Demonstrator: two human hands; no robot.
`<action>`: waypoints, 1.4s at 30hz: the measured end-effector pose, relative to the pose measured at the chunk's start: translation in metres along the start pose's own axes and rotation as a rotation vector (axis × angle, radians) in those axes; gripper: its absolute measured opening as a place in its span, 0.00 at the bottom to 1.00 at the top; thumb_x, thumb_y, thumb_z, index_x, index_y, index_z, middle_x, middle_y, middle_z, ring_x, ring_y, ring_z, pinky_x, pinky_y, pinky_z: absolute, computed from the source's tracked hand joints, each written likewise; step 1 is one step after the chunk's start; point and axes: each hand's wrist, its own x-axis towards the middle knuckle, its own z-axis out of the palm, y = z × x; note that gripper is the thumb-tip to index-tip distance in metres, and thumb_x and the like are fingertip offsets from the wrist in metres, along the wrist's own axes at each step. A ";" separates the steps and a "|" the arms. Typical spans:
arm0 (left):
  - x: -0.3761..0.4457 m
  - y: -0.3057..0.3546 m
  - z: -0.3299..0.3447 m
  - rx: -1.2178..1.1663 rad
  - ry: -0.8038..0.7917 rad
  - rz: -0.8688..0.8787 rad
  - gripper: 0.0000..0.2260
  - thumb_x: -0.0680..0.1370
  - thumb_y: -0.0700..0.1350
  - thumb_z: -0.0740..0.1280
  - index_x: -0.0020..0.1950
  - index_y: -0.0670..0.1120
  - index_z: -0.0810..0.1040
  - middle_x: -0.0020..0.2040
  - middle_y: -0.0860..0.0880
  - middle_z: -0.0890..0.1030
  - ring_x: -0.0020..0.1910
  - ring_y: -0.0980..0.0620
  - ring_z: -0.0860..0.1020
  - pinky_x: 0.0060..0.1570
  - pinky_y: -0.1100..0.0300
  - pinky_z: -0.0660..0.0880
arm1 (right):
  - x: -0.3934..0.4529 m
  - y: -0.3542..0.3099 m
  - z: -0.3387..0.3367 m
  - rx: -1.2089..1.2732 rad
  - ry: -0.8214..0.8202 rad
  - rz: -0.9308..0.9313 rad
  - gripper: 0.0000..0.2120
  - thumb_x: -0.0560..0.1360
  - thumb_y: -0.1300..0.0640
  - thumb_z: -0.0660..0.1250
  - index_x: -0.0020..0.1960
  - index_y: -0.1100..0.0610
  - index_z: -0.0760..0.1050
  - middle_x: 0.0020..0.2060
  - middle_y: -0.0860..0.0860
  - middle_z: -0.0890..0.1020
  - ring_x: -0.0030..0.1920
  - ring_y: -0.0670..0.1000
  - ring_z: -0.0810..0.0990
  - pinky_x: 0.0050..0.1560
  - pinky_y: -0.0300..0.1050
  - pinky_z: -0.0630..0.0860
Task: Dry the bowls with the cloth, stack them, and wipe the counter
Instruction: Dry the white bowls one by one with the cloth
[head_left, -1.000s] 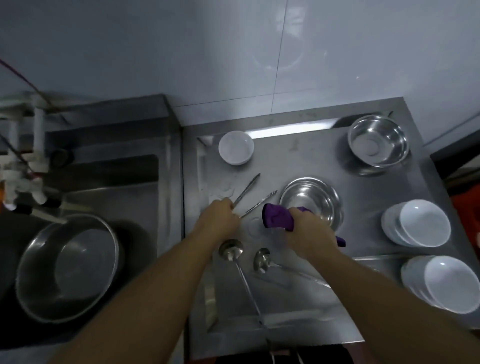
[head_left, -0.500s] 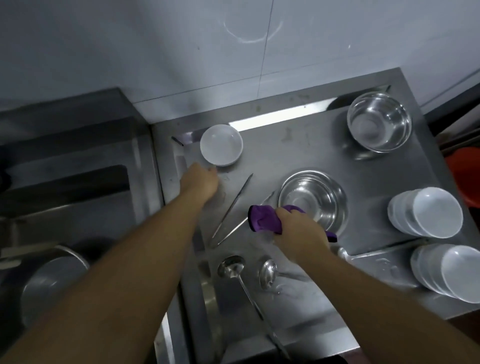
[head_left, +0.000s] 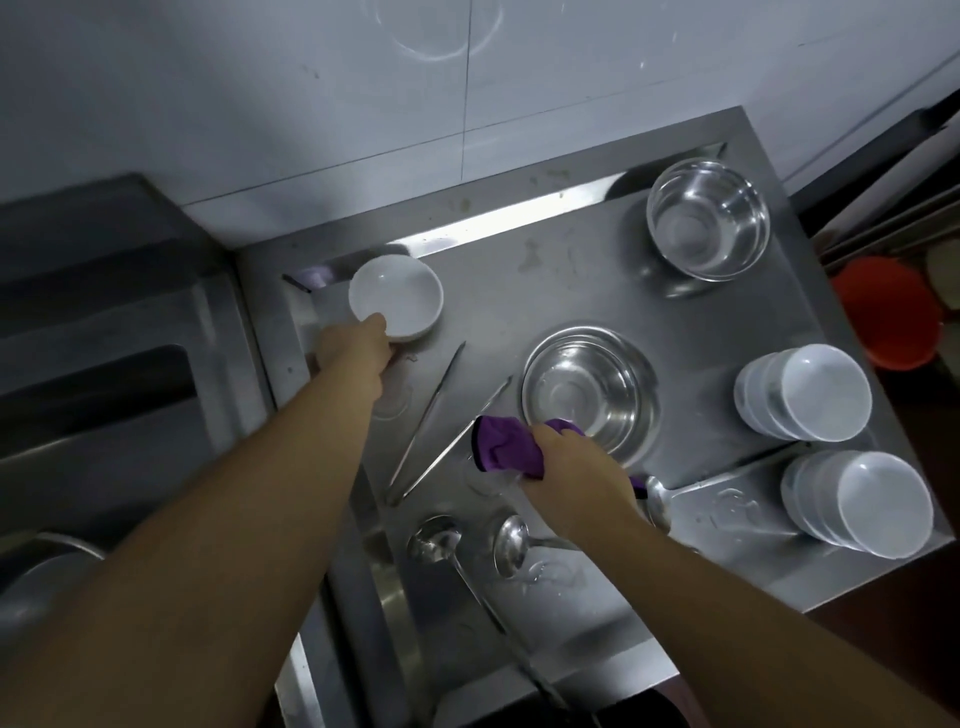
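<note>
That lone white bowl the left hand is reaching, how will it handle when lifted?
The white bowl looks glazed, and the counter shows water marks, so it may be slippery. It looks rigid and probably breakable. The left hand touches only its near rim, so it could tip toward the grip.

Back left of counter (head_left: 561, 291): single bowl (head_left: 396, 300), left hand (head_left: 358, 347) touching its near rim | centre: metal bowl (head_left: 582, 387), right hand (head_left: 576, 467) with cloth (head_left: 506, 442) at its near edge | between: tongs (head_left: 441, 421) | back right: second metal bowl (head_left: 707, 218) | right edge: two bowl stacks (head_left: 802, 399) | front: two ladles (head_left: 434, 538)
</note>
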 end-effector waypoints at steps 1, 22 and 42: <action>-0.004 -0.004 -0.003 -0.081 -0.038 -0.015 0.12 0.76 0.43 0.70 0.58 0.41 0.82 0.48 0.44 0.83 0.45 0.46 0.83 0.45 0.52 0.85 | -0.002 0.002 -0.001 0.013 0.009 0.004 0.07 0.77 0.52 0.67 0.47 0.47 0.68 0.37 0.44 0.75 0.36 0.47 0.77 0.39 0.49 0.81; -0.290 -0.095 -0.071 -0.517 -0.484 0.014 0.13 0.80 0.41 0.72 0.62 0.38 0.82 0.55 0.38 0.87 0.55 0.39 0.86 0.53 0.45 0.84 | -0.107 -0.023 -0.107 0.486 0.298 -0.545 0.19 0.79 0.36 0.57 0.65 0.42 0.73 0.55 0.46 0.79 0.51 0.48 0.79 0.51 0.43 0.76; -0.468 -0.126 -0.056 -0.579 -0.790 0.436 0.43 0.75 0.74 0.62 0.81 0.47 0.68 0.77 0.38 0.74 0.76 0.37 0.72 0.75 0.35 0.69 | -0.252 0.026 -0.182 0.660 -0.052 -0.964 0.10 0.79 0.50 0.61 0.51 0.39 0.81 0.36 0.42 0.82 0.35 0.41 0.79 0.37 0.34 0.73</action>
